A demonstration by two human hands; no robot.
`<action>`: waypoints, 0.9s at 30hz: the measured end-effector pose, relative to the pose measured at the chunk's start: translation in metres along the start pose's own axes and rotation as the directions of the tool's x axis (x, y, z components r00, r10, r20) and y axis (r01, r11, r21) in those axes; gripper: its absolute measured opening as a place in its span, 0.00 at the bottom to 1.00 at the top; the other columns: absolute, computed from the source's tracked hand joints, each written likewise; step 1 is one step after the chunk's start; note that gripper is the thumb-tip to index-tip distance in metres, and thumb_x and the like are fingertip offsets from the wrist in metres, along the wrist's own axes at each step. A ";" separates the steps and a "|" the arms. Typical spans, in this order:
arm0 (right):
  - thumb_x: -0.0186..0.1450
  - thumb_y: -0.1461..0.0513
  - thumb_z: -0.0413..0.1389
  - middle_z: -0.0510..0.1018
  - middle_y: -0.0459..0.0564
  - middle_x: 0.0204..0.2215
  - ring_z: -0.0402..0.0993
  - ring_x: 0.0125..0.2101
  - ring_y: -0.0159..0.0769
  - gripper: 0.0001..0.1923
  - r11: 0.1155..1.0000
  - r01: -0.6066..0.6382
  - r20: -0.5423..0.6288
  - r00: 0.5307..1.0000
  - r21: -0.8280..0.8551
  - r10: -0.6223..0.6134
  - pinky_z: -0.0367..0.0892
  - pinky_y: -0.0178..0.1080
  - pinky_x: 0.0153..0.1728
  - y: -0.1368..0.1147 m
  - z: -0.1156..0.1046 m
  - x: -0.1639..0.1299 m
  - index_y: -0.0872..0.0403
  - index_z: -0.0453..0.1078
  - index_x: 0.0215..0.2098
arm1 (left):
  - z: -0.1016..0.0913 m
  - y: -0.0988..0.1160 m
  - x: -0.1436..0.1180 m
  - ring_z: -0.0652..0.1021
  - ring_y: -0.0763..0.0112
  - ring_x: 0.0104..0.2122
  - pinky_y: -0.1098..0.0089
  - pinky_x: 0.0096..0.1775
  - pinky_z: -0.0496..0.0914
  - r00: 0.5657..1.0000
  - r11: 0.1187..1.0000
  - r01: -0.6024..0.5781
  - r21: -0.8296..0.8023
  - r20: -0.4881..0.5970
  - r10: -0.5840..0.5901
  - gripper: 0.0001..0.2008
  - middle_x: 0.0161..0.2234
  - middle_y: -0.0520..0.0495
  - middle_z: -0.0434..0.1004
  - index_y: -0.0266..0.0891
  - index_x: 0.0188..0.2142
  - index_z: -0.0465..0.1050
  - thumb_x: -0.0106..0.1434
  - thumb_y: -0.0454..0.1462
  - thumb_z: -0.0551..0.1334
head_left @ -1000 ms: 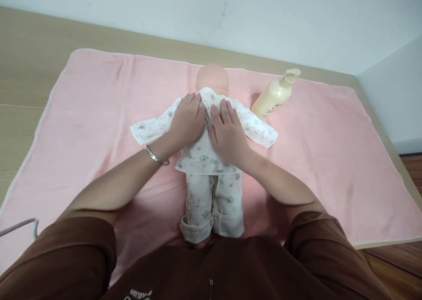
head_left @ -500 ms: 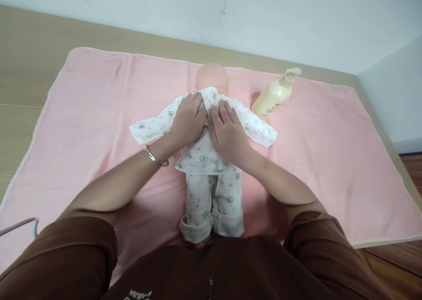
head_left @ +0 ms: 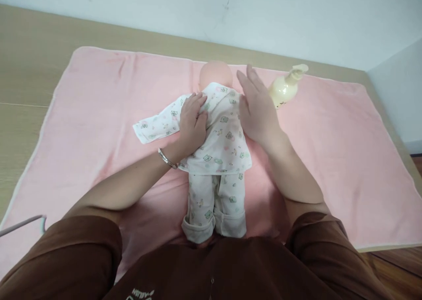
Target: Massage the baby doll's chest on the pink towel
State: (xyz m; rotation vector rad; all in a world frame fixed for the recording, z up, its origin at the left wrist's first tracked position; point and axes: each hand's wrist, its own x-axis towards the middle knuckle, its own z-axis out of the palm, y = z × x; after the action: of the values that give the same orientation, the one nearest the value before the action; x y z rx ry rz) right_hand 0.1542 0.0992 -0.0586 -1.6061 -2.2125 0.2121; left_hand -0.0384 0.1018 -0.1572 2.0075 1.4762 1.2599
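A baby doll (head_left: 216, 75) lies on a pink mat, its bald head away from me. It wears a white printed top (head_left: 224, 133) and matching trousers (head_left: 231, 199) with turned-up cuffs. My left hand (head_left: 194, 123) rests flat on the left side of the top's chest, fingers outstretched. Over the doll's right-hand shoulder, my right hand (head_left: 257, 106) is spread and somewhat blurred; it covers that sleeve. Whether it touches the cloth I cannot tell. Just beyond it stands a cream pump bottle (head_left: 285, 89), its lower part behind the hand.
The pink mat (head_left: 332, 159) covers most of a wooden table (head_left: 39, 62) set against a white wall (head_left: 165, 9). A grey cord (head_left: 23, 223) shows at the lower left. Wooden floor (head_left: 395, 265) lies beyond the table's right corner.
My right hand has moved off the middle of the chest, outward and up to the shoulder. The top's front now lies smoother. My left hand stays about where it was.
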 end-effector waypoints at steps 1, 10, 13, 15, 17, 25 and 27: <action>0.72 0.65 0.39 0.47 0.54 0.78 0.39 0.78 0.47 0.33 1.000 0.015 0.012 1.000 -0.005 -0.015 0.44 0.54 0.77 -0.008 0.005 -0.003 0.59 0.50 0.75 | 0.000 -0.001 -0.001 0.65 0.61 0.70 0.54 0.73 0.58 1.000 1.000 -0.008 -0.007 -0.014 0.008 0.22 0.67 0.44 0.69 0.43 0.63 0.68 0.74 0.42 0.48; 0.76 0.58 0.41 0.47 0.55 0.77 0.39 0.78 0.47 0.31 1.000 0.015 0.116 0.993 -0.017 -0.013 0.37 0.58 0.78 -0.019 0.008 -0.002 0.58 0.51 0.75 | 0.001 0.001 0.000 0.68 0.61 0.68 0.54 0.73 0.62 0.999 1.000 0.007 -0.014 -0.052 -0.007 0.30 0.65 0.43 0.73 0.37 0.61 0.69 0.77 0.54 0.42; 0.75 0.58 0.41 0.45 0.52 0.78 0.36 0.78 0.43 0.32 1.000 -0.003 0.016 1.000 0.001 0.003 0.39 0.51 0.78 -0.016 0.003 0.000 0.58 0.51 0.75 | 0.001 0.001 0.000 0.68 0.60 0.68 0.53 0.73 0.62 0.999 1.000 0.011 -0.017 -0.050 -0.012 0.32 0.65 0.44 0.73 0.38 0.60 0.69 0.76 0.56 0.42; 0.75 0.57 0.44 0.46 0.52 0.78 0.36 0.78 0.45 0.32 0.999 0.032 0.075 0.997 -0.015 -0.030 0.39 0.53 0.78 -0.017 0.014 0.000 0.57 0.53 0.74 | 0.001 -0.002 0.000 0.68 0.59 0.69 0.52 0.73 0.61 0.999 1.000 0.011 -0.026 -0.038 -0.012 0.29 0.65 0.44 0.72 0.41 0.61 0.69 0.76 0.54 0.43; 0.74 0.56 0.46 0.50 0.52 0.77 0.38 0.78 0.48 0.31 0.996 0.083 0.158 0.984 -0.020 -0.078 0.39 0.59 0.77 -0.016 0.029 0.001 0.55 0.56 0.74 | 0.003 -0.008 0.000 0.68 0.58 0.69 0.51 0.73 0.60 0.999 0.998 -0.005 -0.069 -0.036 0.003 0.26 0.65 0.44 0.72 0.43 0.61 0.69 0.76 0.53 0.46; 0.72 0.63 0.45 0.53 0.49 0.76 0.39 0.78 0.46 0.31 0.994 0.109 0.001 0.994 0.005 -0.109 0.40 0.58 0.78 -0.009 0.039 0.001 0.55 0.57 0.73 | 0.007 -0.020 0.000 0.70 0.56 0.67 0.52 0.72 0.61 0.994 0.980 -0.070 -0.188 -0.097 0.053 0.21 0.63 0.43 0.74 0.46 0.58 0.73 0.74 0.50 0.54; 0.71 0.64 0.46 0.57 0.51 0.75 0.44 0.77 0.47 0.30 0.990 0.142 0.078 0.987 -0.003 -0.141 0.41 0.58 0.78 -0.010 0.043 0.000 0.56 0.61 0.71 | 0.006 -0.018 0.001 0.70 0.55 0.67 0.51 0.72 0.60 0.995 0.979 -0.065 -0.194 -0.086 0.050 0.21 0.63 0.42 0.74 0.45 0.58 0.72 0.74 0.50 0.54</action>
State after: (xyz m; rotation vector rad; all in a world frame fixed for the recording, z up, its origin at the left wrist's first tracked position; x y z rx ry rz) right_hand 0.1281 0.1009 -0.0941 -1.4600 -2.3784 0.2285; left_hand -0.0439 0.1109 -0.1732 1.9021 1.2800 1.4652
